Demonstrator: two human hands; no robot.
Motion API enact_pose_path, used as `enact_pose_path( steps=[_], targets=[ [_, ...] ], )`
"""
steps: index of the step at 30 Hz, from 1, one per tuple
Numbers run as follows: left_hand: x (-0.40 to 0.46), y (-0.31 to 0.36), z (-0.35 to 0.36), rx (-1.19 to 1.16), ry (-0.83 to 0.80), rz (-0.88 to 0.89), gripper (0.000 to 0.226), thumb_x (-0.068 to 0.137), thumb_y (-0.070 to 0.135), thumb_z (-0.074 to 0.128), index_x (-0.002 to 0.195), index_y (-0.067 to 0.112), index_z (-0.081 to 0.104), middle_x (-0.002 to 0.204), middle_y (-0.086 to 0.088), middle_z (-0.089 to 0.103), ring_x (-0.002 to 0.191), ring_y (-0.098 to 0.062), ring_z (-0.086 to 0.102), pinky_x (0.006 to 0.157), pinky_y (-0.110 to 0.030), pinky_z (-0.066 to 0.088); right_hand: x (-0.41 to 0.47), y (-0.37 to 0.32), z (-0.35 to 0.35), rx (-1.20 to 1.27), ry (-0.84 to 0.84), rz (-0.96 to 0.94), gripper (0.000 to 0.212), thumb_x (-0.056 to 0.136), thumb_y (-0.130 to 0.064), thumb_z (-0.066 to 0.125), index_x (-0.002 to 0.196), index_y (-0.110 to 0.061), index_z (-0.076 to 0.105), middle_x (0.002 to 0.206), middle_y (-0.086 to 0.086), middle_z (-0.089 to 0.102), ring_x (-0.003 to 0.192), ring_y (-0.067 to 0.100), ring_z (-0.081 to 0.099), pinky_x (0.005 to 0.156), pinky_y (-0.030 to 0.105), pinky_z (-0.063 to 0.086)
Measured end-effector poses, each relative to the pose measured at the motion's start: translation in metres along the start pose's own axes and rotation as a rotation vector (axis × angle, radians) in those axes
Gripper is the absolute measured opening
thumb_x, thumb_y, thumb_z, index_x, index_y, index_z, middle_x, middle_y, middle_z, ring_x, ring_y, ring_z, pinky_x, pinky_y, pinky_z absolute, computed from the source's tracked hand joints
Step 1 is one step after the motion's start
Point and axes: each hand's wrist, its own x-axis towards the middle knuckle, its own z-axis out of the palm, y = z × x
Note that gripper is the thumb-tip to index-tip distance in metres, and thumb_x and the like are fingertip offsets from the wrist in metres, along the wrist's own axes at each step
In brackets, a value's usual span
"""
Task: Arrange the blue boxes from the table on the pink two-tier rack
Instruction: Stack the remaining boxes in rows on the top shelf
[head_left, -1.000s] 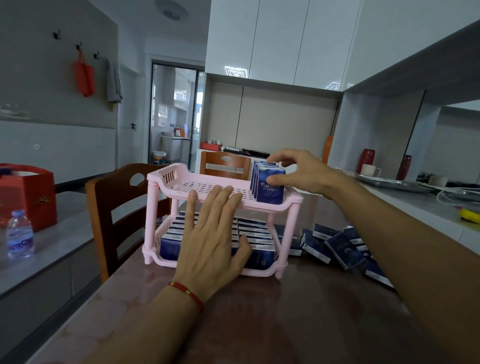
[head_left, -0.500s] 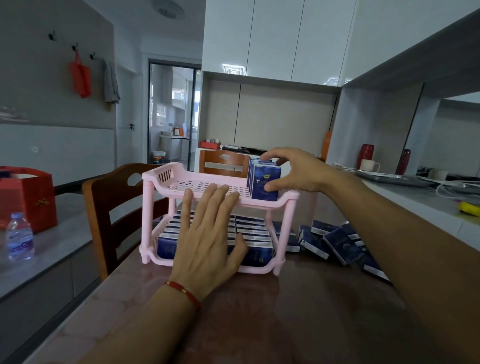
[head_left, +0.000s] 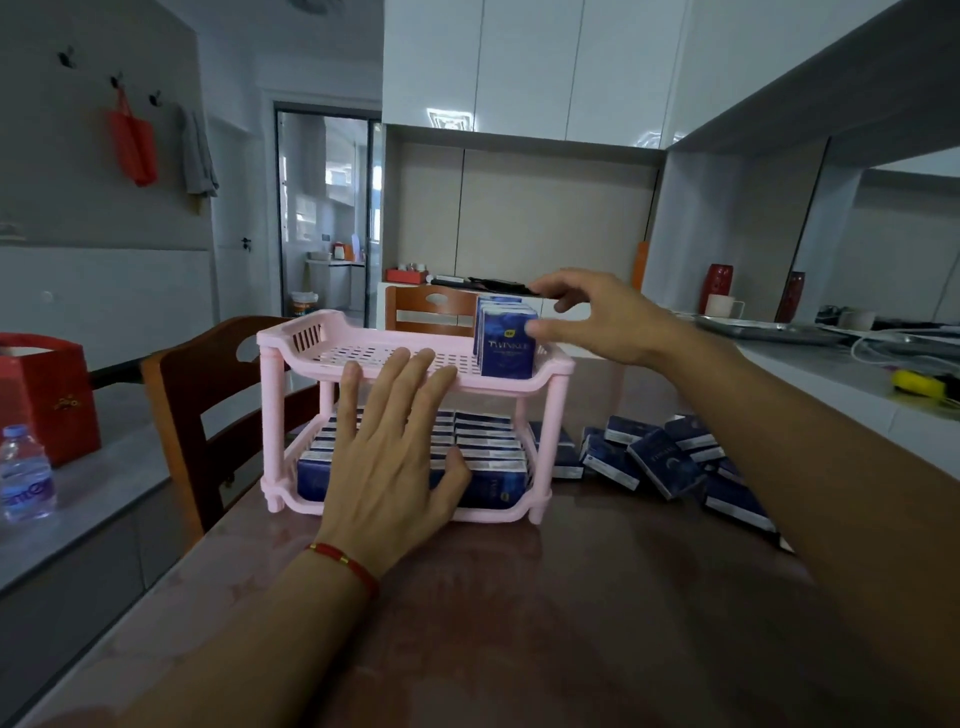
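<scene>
Pink two-tier rack stands on the brown bench, lower tier packed full with blue boxes lying flat. Upper tier nearly bare: a short row of upright boxes at its right end, printed faces toward the near edge.

Left hand is spread flat, fingers splayed against the rack's front, fingertips at the upper tier's rim, thumb by the lower boxes. It grips nothing; looks to be bracing the rack.

Right hand sits at the right end of the upright row, fingers loosely curled and parted, thumb tip at the front box's edge. Touching or just clear of it, I cannot tell; it is not clamped on a box.

Loose boxes lie jumbled on the bench to the right of the rack, close to its leg, at mixed angles.

Judgement: the step is seating the row squarely, then fetching more. To do it well, keep the rack braced, press the row gently toward the end wall so none tips, and bring each new box upright.

Upright boxes: long axis vertical, broad faces fore and aft, row running front to back.
</scene>
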Motion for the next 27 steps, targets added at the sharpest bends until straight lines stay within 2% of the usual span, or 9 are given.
enact_pose_path(
  steps=[3, 5, 9, 12, 14, 16, 18, 23, 27],
  targets=[
    [0.000, 0.002, -0.003, 0.003, 0.007, 0.023, 0.069, 0.085, 0.039, 0.056, 0.148, 0.016, 0.041, 0.160, -0.009, 0.035, 0.152, -0.028, 0.022, 0.123, -0.060, 0.006, -0.033, 0.015, -0.015, -0.016, 0.108, 0.020, 0.045, 0.093, -0.045, 0.064, 0.133, -0.026, 0.058, 0.128, -0.010, 0.060, 0.110, 0.005, 0.059, 0.089, 0.026, 0.048],
    [-0.002, 0.008, -0.004, -0.003, 0.019, 0.075, 0.067, 0.086, 0.037, 0.054, 0.147, 0.013, 0.043, 0.159, -0.012, 0.036, 0.152, -0.030, 0.024, 0.122, -0.061, 0.009, -0.067, 0.033, -0.025, -0.049, 0.106, 0.054, 0.037, 0.093, -0.041, 0.064, 0.128, -0.027, 0.062, 0.124, -0.014, 0.062, 0.105, 0.000, 0.060, 0.083, 0.021, 0.048],
    [-0.006, 0.029, -0.006, -0.075, -0.023, 0.347, 0.054, 0.085, 0.027, 0.056, 0.134, 0.007, 0.055, 0.144, -0.019, 0.050, 0.137, -0.037, 0.043, 0.118, -0.054, 0.029, -0.145, 0.081, -0.036, -0.158, 0.136, 0.200, 0.017, 0.093, -0.021, 0.066, 0.108, -0.023, 0.071, 0.107, -0.008, 0.067, 0.094, 0.008, 0.063, 0.079, 0.023, 0.049],
    [-0.011, 0.049, -0.009, -0.098, -0.117, 0.546, 0.041, 0.083, 0.025, 0.055, 0.119, 0.006, 0.064, 0.126, -0.017, 0.060, 0.121, -0.037, 0.054, 0.104, -0.048, 0.043, -0.211, 0.115, -0.037, -0.324, 0.303, 0.250, 0.016, 0.087, -0.007, 0.065, 0.097, -0.019, 0.071, 0.094, 0.000, 0.068, 0.087, 0.020, 0.063, 0.077, 0.029, 0.047],
    [-0.015, 0.059, -0.008, -0.089, -0.171, 0.617, 0.041, 0.081, 0.025, 0.057, 0.116, 0.006, 0.066, 0.121, -0.015, 0.063, 0.116, -0.036, 0.057, 0.098, -0.047, 0.045, -0.250, 0.130, -0.038, -0.411, 0.399, 0.294, 0.013, 0.084, -0.008, 0.064, 0.094, -0.016, 0.068, 0.091, 0.002, 0.064, 0.085, 0.023, 0.060, 0.076, 0.037, 0.049],
    [-0.017, 0.067, -0.003, -0.086, -0.210, 0.677, 0.041, 0.080, 0.026, 0.057, 0.114, 0.006, 0.066, 0.117, -0.015, 0.065, 0.111, -0.033, 0.057, 0.097, -0.043, 0.044, -0.276, 0.145, -0.041, -0.451, 0.464, 0.381, 0.016, 0.082, -0.016, 0.065, 0.097, -0.017, 0.064, 0.095, 0.002, 0.060, 0.089, 0.025, 0.057, 0.078, 0.046, 0.050],
    [-0.019, 0.078, 0.001, -0.094, -0.250, 0.703, 0.037, 0.082, 0.026, 0.055, 0.113, 0.008, 0.067, 0.115, -0.012, 0.066, 0.109, -0.031, 0.058, 0.096, -0.040, 0.043, -0.283, 0.155, -0.043, -0.390, 0.514, 0.521, 0.027, 0.083, -0.026, 0.066, 0.108, -0.018, 0.062, 0.106, 0.004, 0.059, 0.099, 0.026, 0.055, 0.084, 0.047, 0.049],
    [-0.013, 0.121, 0.014, -0.191, -0.383, 0.631, 0.031, 0.077, 0.023, 0.057, 0.106, 0.016, 0.065, 0.107, -0.003, 0.062, 0.098, -0.026, 0.058, 0.085, -0.040, 0.049, -0.266, 0.168, -0.026, -0.543, 0.245, 0.608, 0.058, 0.088, -0.055, 0.055, 0.140, -0.033, 0.045, 0.143, 0.000, 0.049, 0.131, 0.026, 0.041, 0.103, 0.047, 0.029],
    [0.004, 0.170, 0.039, -0.303, -0.406, 0.524, 0.032, 0.074, 0.025, 0.058, 0.106, 0.021, 0.062, 0.106, 0.000, 0.061, 0.096, -0.022, 0.055, 0.079, -0.039, 0.050, -0.261, 0.174, -0.018, -0.581, 0.204, 0.607, 0.054, 0.090, -0.052, 0.050, 0.142, -0.038, 0.042, 0.143, -0.002, 0.047, 0.133, 0.023, 0.038, 0.106, 0.048, 0.024]
  ],
)
